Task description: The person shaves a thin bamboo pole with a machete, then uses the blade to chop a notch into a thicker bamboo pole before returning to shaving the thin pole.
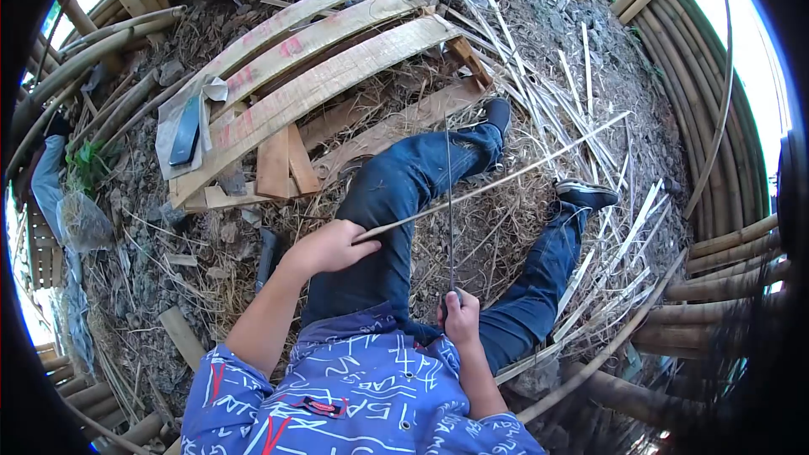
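Above my left thigh, my left hand (341, 246) is closed round the near end of a long thin bamboo strip (506, 175), which slants up to the right. My right hand (460, 316), near my lap, grips the dark handle of a long thin blade (450, 202) that points away from me. The blade and the strip cross in front of my left knee; whether they touch I cannot tell.
A slatted wooden pallet (312, 76) lies ahead on the left, with a phone (186, 131) on paper on it. Split bamboo strips (624, 236) litter the ground at the right. Bamboo poles (704, 118) surround the spot. A dark tool (268, 254) lies beside my left leg.
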`<action>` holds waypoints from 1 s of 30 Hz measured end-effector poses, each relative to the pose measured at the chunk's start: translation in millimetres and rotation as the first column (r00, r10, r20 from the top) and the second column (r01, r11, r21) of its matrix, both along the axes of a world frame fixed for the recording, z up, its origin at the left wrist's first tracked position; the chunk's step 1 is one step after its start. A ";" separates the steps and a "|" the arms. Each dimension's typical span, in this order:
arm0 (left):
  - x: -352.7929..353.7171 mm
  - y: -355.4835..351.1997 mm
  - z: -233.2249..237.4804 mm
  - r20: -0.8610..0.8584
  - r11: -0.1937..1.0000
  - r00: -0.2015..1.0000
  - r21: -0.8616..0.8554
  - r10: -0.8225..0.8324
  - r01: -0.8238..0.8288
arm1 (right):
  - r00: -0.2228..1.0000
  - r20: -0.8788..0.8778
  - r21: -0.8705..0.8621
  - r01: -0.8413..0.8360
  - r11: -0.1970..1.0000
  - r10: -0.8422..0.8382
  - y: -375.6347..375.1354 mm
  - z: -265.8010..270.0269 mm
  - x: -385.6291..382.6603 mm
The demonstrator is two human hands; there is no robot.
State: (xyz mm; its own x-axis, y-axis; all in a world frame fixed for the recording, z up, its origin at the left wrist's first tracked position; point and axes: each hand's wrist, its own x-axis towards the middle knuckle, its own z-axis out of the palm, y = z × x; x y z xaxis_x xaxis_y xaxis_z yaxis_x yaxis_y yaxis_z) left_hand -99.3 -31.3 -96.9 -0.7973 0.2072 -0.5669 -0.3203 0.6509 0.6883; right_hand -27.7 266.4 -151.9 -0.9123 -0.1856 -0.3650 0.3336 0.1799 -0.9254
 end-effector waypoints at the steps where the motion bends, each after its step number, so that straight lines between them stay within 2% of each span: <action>1: 0.3 5.4 3.5 -0.056 0.999 0.997 0.003 -0.048 0.049 | 0.999 -0.036 -0.009 0.027 1.000 -0.028 -2.4 0.6 -3.9; 4: -6.9 18.9 27.8 -0.131 0.990 0.984 0.052 -0.120 0.128 | 0.992 -0.088 0.038 0.092 0.995 -0.088 -3.5 15.1 -23.6; 6: -13.2 30.2 44.4 -0.206 0.992 0.971 -0.054 -0.122 0.113 | 0.975 -0.215 0.128 0.084 0.988 -0.055 3.4 13.9 -38.6; 7: -15.1 36.0 46.9 -0.212 0.991 0.968 -0.045 -0.133 0.126 | 0.965 -0.252 0.144 0.112 0.983 -0.073 3.0 20.3 -47.6; 10: -11.6 47.2 50.8 -0.257 0.992 0.958 -0.044 -0.129 0.121 | 0.964 -0.246 0.118 0.136 0.984 -0.103 1.1 42.9 -64.7; 12: -3.3 50.6 50.5 -0.324 0.990 0.937 -0.094 -0.128 0.103 | 0.961 -0.263 0.159 0.127 0.979 -0.082 10.8 34.7 -68.9; 17: 11.2 60.1 51.1 -0.262 0.993 0.962 -0.105 -0.073 0.047 | 0.956 -0.290 0.206 0.096 0.974 -0.032 9.2 45.7 -75.5; 19: 14.9 69.0 44.8 -0.363 0.994 0.928 -0.089 -0.087 0.058 | 0.960 -0.279 0.218 0.090 0.972 -0.026 8.7 51.4 -79.9; 22: 13.5 74.7 43.1 -0.348 0.996 0.934 -0.066 -0.077 0.057 | 0.967 -0.253 0.254 0.099 0.962 -0.032 13.4 58.1 -86.4; 25: 10.8 78.7 50.2 -0.299 0.993 0.952 -0.114 -0.070 0.038 | 0.952 -0.289 0.447 0.045 0.893 0.096 19.6 67.7 -92.7; 26: 10.3 79.2 48.8 -0.296 0.993 0.952 -0.112 -0.081 0.049 | 0.954 -0.286 0.449 0.054 0.892 0.086 22.5 68.4 -94.7; 28: 9.8 77.5 45.4 -0.311 0.991 0.947 -0.123 -0.082 0.046 | 0.924 -0.337 0.596 0.061 0.801 0.181 27.8 69.0 -98.3; 30: 9.8 77.8 42.0 -0.322 0.993 0.943 -0.113 -0.077 0.043 | 0.899 -0.393 0.609 0.095 0.788 0.195 30.6 67.5 -101.6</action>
State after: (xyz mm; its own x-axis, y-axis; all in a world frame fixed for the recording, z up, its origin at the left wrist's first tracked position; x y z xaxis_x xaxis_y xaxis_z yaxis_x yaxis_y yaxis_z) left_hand -89.5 46.4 -54.9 -0.9297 0.2146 -0.2992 -0.0480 0.7350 0.6763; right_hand -129.3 297.0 -84.4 -0.9938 -0.1106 -0.0059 -0.0793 0.7477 -0.6593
